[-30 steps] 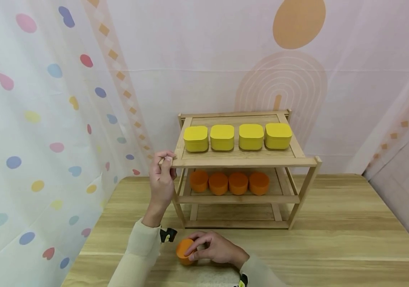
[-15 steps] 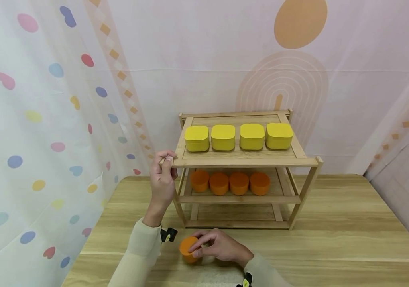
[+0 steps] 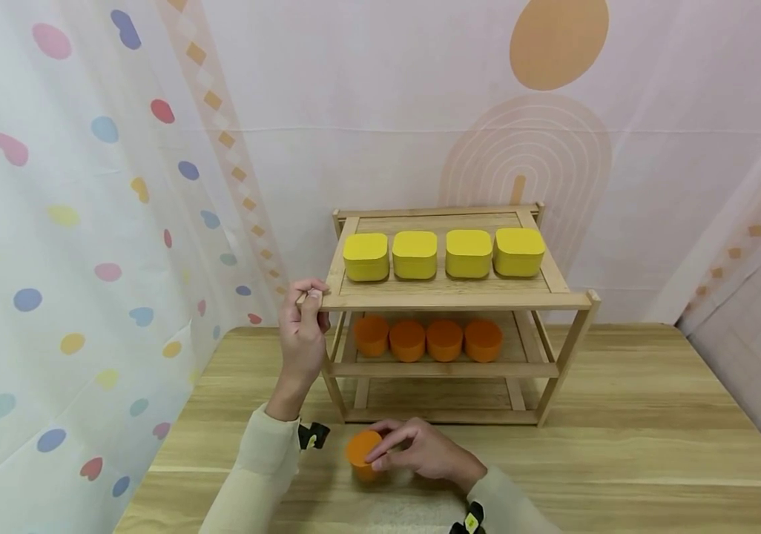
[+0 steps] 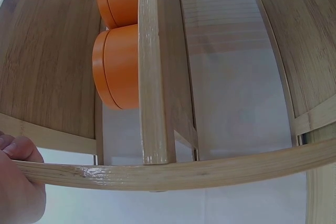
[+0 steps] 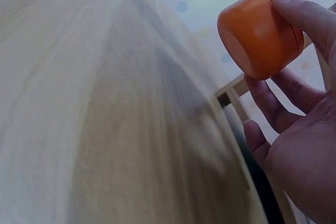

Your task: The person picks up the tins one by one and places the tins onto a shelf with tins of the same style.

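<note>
In the head view my left hand (image 3: 302, 334) grips the front left corner of the wooden shelf rack (image 3: 454, 302). The left wrist view shows its curled fingers (image 4: 21, 149) round the rail at the lower left. My right hand (image 3: 423, 451) holds a round orange tin (image 3: 363, 449) between thumb and fingers, in front of the rack's bottom tier. Seen in the right wrist view, that orange tin (image 5: 260, 38) is tilted and lifted off the table, its smooth base toward the camera. Several like orange tins (image 3: 407, 341) stand in a row on the middle shelf.
Several yellow square tins (image 3: 414, 256) line the top shelf. The bottom shelf (image 3: 437, 395) is bare wood. Under it all is a wood-grain table (image 3: 654, 415), with a pale patch (image 3: 414, 515) near the front edge. Patterned curtains (image 3: 354, 89) hang behind and to the left.
My right hand has carried the orange tin a little to the right and up toward the rack. The left hand keeps its grip on the corner.
</note>
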### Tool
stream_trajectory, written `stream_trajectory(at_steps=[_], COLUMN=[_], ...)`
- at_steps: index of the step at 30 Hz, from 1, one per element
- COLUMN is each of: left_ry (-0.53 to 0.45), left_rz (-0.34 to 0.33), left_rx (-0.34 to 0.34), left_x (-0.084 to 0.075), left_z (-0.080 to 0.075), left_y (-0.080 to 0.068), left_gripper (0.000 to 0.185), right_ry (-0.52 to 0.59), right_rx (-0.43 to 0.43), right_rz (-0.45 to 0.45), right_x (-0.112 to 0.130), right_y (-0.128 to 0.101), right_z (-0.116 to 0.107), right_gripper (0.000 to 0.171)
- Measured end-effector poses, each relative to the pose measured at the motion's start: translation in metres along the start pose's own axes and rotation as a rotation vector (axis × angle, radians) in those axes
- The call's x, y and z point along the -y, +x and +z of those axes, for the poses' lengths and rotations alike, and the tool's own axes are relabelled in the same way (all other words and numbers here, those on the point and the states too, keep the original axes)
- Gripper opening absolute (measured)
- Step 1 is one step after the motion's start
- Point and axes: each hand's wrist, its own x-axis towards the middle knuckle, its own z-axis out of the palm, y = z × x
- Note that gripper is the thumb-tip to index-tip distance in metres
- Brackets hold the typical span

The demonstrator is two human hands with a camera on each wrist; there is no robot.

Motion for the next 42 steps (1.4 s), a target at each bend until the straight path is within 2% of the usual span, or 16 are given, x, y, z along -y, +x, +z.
stream_trajectory(at_steps=[11,25,32,42], left_ry=[-0.018,-0.019,-0.018,-0.020], left_rz=[0.008,0.010,-0.014,-0.010], left_rx=[0.005,0.001,-0.001,-0.001], left_x=[0.000,-0.002,-0.001,0.000], left_z=[0.000,0.002,0.001,0.000], left_y=[0.001,0.004,0.000,0.000], left_gripper=[0.023,0.023,0.023,0.023], right_ry=[0.026,-0.114,-0.190,-0.187], right_rx=[0.019,0.005,-0.001,0.008], right_rz=[-0.072,-0.181,-0.240,-0.302], right_x=[0.015,0.046,0.058,0.071], right_y=[-0.008,-0.020,-0.026,-0.035], right_z=[-0.014,-0.027,-0.031,-0.039], right_gripper=[0.026,0.019,0.016,0.015])
